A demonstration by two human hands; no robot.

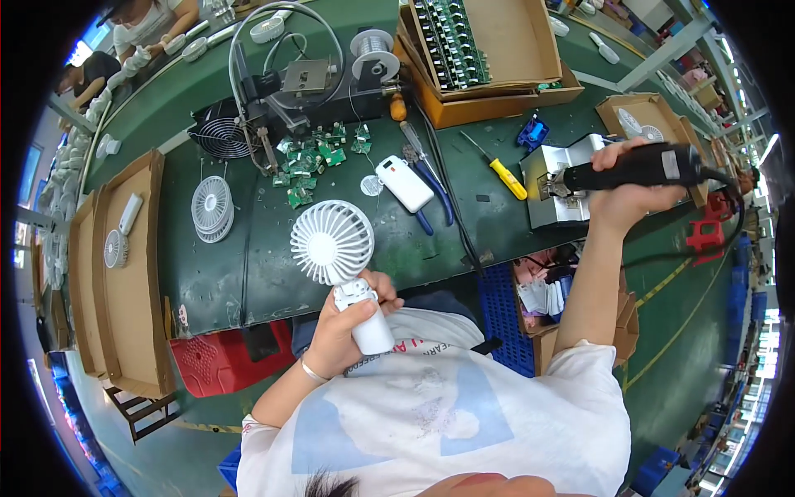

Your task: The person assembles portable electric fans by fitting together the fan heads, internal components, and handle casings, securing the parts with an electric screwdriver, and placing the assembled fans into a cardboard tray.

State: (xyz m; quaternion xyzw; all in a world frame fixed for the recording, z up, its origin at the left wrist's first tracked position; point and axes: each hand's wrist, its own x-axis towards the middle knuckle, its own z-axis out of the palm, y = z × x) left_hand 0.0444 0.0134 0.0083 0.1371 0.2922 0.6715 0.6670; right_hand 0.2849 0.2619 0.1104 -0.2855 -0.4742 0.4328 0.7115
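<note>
Left hand (344, 327) wrapped tight round white handheld fan (339, 257) handle. Right hand (625, 195) clenched on black electric screwdriver (638, 168), over green workbench (248, 265).

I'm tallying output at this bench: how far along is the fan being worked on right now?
Done: the white handheld fan has its round grille and handle joined. In hand: the left hand grips its handle, while the right hand holds a black electric screwdriver off to the side, not touching the fan. Left: loose green circuit boards and a stack of spare fan grilles lie on the bench.
</note>
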